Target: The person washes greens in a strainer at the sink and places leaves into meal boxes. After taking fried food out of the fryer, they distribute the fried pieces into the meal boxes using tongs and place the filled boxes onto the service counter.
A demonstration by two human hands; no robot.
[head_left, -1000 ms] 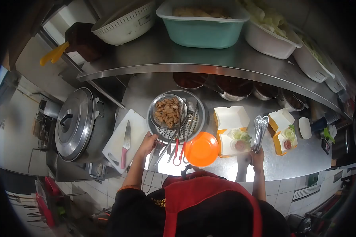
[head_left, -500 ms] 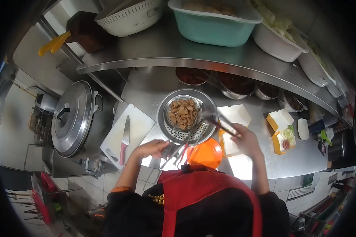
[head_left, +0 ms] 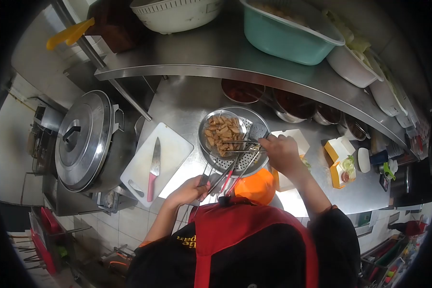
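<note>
holding metal tongs (head_left: 242, 142) in the right hand (head_left: 282, 152), curled firmly round the rear end. pointing left, long axis nearly level across the view, tips at the heap of brown meat pieces (head_left: 221, 128). slightly spread at the tips, with a gap visible between the two arms; cannot tell whether pinching any piece. heaped in a small metal bowl (head_left: 242, 124), on a perforated tray (head_left: 222, 164) inside a round metal pan (head_left: 259, 116). just beside the right fingers, a grey spatula head (head_left: 258, 129). gripping a dark handle (head_left: 204, 179) in the left hand (head_left: 189, 192), wrapped snugly round; cannot make out the far end. between both hands, red-handled tools (head_left: 229, 178) and, partly under them, an orange plate (head_left: 255, 187). to the left, a knife (head_left: 155, 163) on a white cutting board (head_left: 170, 149), pointing away, pink grip nearest the person.
</note>
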